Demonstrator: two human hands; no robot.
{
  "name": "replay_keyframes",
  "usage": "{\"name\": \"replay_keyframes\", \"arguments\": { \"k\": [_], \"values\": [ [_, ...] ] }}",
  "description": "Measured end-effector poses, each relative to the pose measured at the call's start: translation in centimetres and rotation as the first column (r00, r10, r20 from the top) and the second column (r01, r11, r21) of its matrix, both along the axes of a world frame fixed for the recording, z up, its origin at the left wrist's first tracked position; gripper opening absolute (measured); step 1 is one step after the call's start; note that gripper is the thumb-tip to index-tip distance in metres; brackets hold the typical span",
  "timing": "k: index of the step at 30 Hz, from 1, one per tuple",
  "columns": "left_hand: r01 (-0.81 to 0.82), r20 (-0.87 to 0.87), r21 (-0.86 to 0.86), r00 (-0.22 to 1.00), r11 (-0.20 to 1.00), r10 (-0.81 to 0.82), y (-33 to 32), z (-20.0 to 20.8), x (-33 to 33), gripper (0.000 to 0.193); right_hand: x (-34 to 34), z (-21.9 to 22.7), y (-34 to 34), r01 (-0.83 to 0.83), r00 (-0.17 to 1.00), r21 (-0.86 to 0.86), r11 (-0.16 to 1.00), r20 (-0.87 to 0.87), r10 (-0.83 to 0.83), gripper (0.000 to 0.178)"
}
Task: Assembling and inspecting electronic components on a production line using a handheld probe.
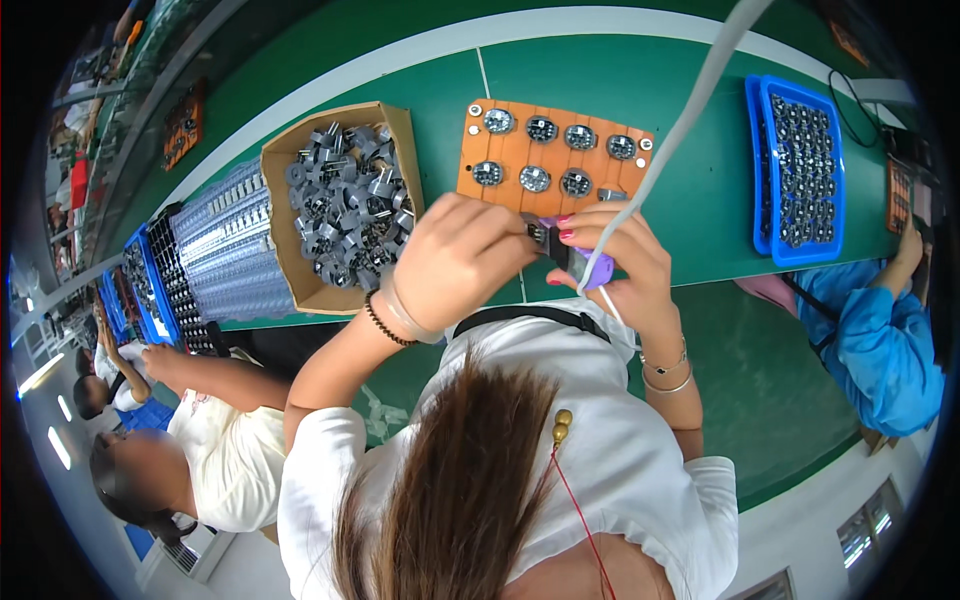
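My right hand (pixel 635 265) is closed around a purple-and-black handheld tool (pixel 598 268), just in front of an orange fixture board. My left hand (pixel 462 258) is closed too, its fingertips pinching a small dark part (pixel 537 232) against the tool's black end. The fingers hide most of that part. On the orange fixture board (pixel 512 187) sit two rows of small round parts (pixel 541 129) with dark and silvery faces. A grey piece (pixel 611 194) shows at its near right corner, partly behind my right hand.
Left of the board stands an open cardboard box (pixel 411 160) of grey plug-like parts (pixel 350 205) with metal pins. Beyond it are stacked clear plastic trays (pixel 232 240). Blue trays (pixel 765 235) of round parts lie right. A pale cable (pixel 690 115) crosses above the green table (pixel 700 210). Co-workers sit on both sides.
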State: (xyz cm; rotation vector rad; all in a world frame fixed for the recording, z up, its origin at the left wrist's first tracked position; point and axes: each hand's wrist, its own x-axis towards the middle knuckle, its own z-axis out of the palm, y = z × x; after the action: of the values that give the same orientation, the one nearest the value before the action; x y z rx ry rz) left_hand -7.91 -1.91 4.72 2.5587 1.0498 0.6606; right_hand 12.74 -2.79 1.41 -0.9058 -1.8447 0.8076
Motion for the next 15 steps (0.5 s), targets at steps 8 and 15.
{"name": "replay_keyframes", "arguments": {
  "k": [8, 15],
  "values": [
    [-0.049, 0.058, -0.006, 0.997, 0.999, 0.049, 0.09, 0.79, 0.92, 0.018, 0.12, -0.26, -0.11, 0.036, 0.996, -0.015, 0.999, -0.077, -0.037, 0.046],
    [-0.017, 0.024, -0.067, 1.000, 0.998, 0.018, 0.13, 0.27, 0.33, 0.017, 0.62, -0.85, -0.88, 0.106, 0.984, -0.068, 0.992, -0.135, -0.115, 0.052]
  ]
}}
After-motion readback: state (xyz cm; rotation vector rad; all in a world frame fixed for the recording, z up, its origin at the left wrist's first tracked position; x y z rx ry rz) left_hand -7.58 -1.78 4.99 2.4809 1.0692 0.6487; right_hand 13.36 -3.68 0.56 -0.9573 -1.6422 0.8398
